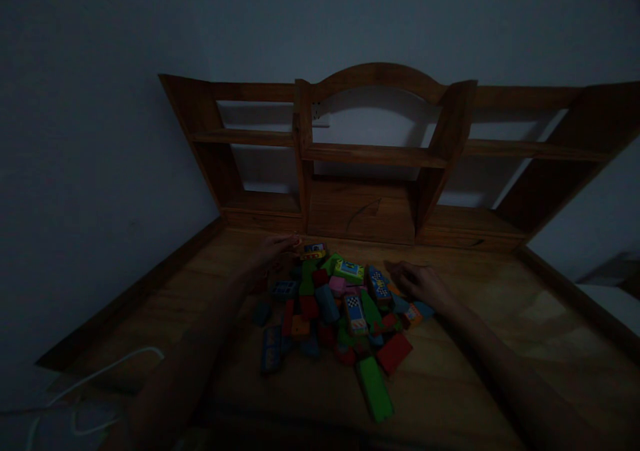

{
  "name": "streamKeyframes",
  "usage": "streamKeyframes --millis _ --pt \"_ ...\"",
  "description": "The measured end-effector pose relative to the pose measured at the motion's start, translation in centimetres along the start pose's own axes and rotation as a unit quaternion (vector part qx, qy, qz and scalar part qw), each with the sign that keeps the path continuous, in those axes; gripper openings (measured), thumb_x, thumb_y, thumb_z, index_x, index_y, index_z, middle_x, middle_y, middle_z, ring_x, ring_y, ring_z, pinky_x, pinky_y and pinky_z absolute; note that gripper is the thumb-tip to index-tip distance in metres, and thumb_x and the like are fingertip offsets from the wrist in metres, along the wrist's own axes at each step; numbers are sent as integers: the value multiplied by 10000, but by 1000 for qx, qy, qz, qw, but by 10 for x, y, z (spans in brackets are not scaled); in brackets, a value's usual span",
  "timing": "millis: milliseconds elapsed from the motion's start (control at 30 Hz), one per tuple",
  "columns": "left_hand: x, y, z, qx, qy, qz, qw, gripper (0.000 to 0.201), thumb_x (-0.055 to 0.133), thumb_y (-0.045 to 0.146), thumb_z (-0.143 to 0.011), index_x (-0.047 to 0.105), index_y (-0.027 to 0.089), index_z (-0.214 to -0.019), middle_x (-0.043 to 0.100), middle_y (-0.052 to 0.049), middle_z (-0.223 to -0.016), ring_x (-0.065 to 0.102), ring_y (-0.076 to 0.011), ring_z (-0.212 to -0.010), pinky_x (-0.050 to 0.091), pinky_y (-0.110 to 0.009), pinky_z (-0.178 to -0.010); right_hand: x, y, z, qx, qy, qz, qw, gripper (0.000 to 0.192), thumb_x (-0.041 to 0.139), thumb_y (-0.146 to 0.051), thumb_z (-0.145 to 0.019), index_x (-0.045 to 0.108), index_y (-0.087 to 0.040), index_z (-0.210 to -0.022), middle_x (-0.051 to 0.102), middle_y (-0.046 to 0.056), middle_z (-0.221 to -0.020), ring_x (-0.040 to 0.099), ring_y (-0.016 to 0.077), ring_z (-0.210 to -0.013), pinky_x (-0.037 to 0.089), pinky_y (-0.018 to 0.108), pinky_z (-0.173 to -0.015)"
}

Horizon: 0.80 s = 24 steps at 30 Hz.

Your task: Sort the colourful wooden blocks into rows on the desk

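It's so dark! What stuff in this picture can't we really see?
All from the head view:
- Lowest blocks in the pile: hidden by blocks on top.
- Whether the left hand pinches something: too dark and small.
- Whether the right hand touches a block: its fingertips blur into shadow.
- What the pale surface at the right belongs to: cut off by the edge.

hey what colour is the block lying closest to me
That block is green, seen best in the head view, the only one.
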<state>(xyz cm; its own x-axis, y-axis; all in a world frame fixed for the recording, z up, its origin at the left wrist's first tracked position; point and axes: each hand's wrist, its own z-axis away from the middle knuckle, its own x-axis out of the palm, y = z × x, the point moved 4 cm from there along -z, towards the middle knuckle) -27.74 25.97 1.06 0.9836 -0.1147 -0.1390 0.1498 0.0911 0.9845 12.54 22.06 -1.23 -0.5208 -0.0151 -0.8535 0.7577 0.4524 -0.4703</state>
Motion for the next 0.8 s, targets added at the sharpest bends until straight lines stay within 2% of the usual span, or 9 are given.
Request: streamKeyframes --millis 167,333,467,567,700,800 --pt "2 3 2 31 7 19 999 570 771 554 -753 658 243 -1216 725 -67 -1136 703 -188 -908 557 -269 -719 0 1 0 -3 2 4 1000 296 461 -343 -987 708 -210 -1085 787 85 -947 728 230 -771 508 294 -698" --pt "5 4 4 54 6 11 998 513 791 547 -739 665 225 -1118 731 -59 -1093 708 -188 -932 562 -265 -744 3 4 -1 -9 3 6 1000 288 473 -346 -980 703 -204 -1080 786 77 -944 727 223 -777 498 279 -691" --pt "8 5 8 76 -18 -17 997 528 715 575 -810 677 216 -1196 738 -100 -1122 717 -227 -973 572 -315 -780 3 3 -1 -11 7 1 1000 272 470 -326 -976 708 -211 -1043 781 66 -904 719 207 -728 487 268 -656" --pt "10 12 7 125 -31 -60 990 509 677 562 -849 684 230 -1235 739 -101 -1125 706 -240 -990 573 -361 -831 2 2 -1 -14 9 -4 1000 260 476 -313 -967 710 -216 -1029 777 66 -888 717 208 -724 492 273 -664" --pt "16 25 5 237 -11 -130 963 389 712 486 -838 733 279 -1167 688 -62 -1192 630 -234 -1132 512 -385 -1000 1 1 -1 -18 10 -8 1000 260 483 -308 -965 713 -216 -1047 776 71 -913 724 212 -749 493 277 -670" --pt "27 25 7 280 -11 -163 946 437 695 452 -861 676 290 -1266 665 -57 -1229 647 -211 -1105 537 -359 -964 1 1 -1 -15 12 -5 1000 271 483 -321 -970 717 -211 -1052 777 74 -904 719 209 -728 485 275 -654"
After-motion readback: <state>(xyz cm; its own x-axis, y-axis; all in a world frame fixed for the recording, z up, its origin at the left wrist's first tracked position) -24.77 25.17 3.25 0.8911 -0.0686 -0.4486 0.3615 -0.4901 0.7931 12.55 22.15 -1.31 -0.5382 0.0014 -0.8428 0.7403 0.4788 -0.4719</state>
